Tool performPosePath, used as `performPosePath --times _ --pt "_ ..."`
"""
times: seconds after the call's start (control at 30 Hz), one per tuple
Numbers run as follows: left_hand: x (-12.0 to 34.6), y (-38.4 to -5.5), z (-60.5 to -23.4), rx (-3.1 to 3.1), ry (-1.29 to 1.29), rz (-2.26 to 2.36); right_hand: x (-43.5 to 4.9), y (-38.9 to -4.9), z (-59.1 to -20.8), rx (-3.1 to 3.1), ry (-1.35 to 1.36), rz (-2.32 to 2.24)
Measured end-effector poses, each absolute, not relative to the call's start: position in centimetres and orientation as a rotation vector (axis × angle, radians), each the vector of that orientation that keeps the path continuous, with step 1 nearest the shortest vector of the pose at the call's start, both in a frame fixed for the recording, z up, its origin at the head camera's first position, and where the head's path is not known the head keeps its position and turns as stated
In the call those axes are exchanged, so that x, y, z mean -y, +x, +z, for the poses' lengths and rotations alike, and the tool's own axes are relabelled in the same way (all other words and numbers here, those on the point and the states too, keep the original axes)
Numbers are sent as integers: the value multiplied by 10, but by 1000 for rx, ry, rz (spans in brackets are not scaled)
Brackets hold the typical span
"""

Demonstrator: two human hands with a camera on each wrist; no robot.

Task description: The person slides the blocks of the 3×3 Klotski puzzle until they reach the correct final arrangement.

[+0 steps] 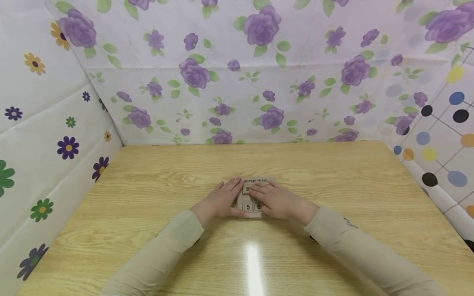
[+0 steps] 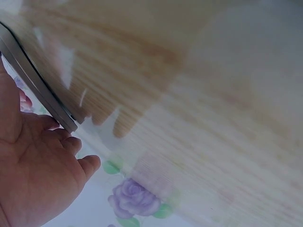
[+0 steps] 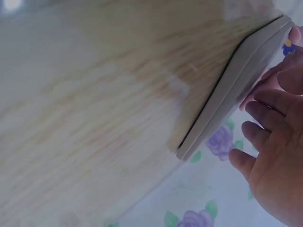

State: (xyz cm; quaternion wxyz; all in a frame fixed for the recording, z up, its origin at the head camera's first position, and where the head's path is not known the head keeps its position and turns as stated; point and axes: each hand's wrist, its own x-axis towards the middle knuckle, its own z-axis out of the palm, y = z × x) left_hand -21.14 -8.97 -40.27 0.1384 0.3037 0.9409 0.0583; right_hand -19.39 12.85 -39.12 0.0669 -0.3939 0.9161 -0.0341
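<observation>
A pale grey sliding number puzzle (image 1: 255, 215) lies flat on the table, with printed characters along its top edge. Tiles marked 8 (image 1: 247, 189), 5 (image 1: 248, 207) and 6 (image 1: 258, 206) show; other tiles are under the right hand. My left hand (image 1: 221, 200) holds the puzzle's left side, its fingers at the upper left corner and its thumb on the lower left one. From the right, my right hand (image 1: 278, 200) lies over the tiles with extended fingers, fingertips touching near the 8. Both wrist views show the puzzle's thin side edge (image 3: 232, 94) beside the fingers.
The wood-grain table (image 1: 166, 168) is glossy and reflects a light in front of the puzzle. Behind stands a white cloth (image 1: 222, 90) with purple roses. Patterned cloths flank it, flowers on the left (image 1: 48, 176) and dots on the right (image 1: 444, 135).
</observation>
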Motion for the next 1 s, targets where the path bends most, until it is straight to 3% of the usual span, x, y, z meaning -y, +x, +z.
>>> performPosePath --times 1.0 --pt "89 -210 -403 -2731 869 186 -150 -166 -388 -2769 -1263 -46"
